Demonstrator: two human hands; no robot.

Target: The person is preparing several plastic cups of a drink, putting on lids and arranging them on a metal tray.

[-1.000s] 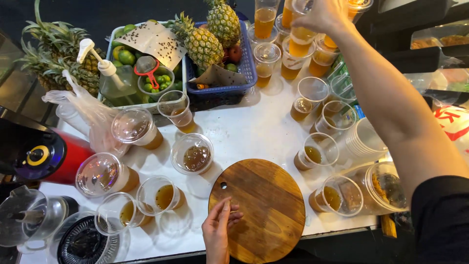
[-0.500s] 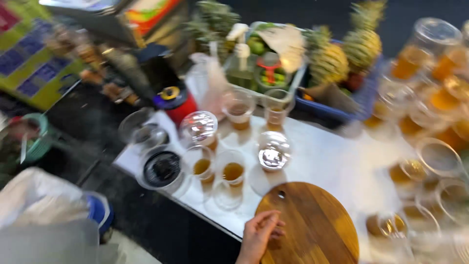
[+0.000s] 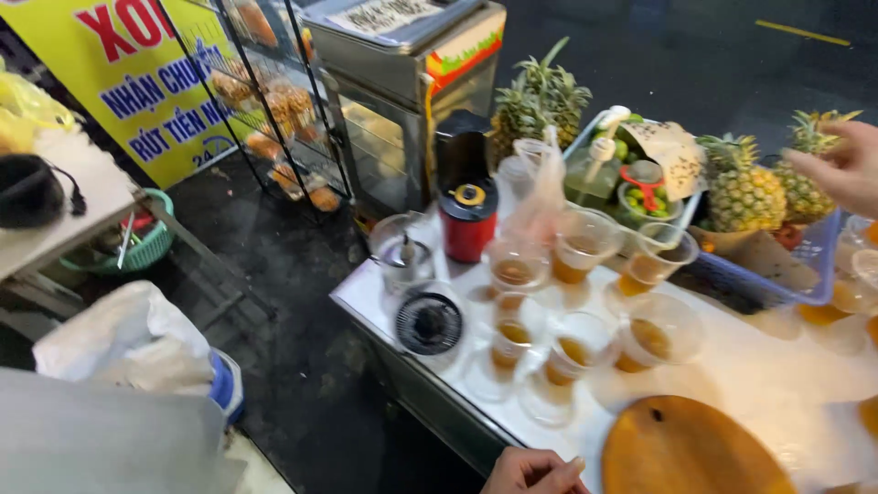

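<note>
two bare hands showing: left hand (image 3: 533, 472) curling loosely, holding nothing, resting just beside round wooden board (image 3: 690, 450) lying flat on white table (image 3: 777, 375); right hand (image 3: 841, 169) spreading open, hovering near pineapples (image 3: 743, 190).

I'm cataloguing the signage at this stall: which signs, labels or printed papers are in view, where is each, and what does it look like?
Banner: top left behind the wire rack, yellow with red and blue lettering.
Printed sheet: flat on the glass cabinet, white with dark print.
Paper card: over the fruit tray, pale and speckled with small print.
</note>
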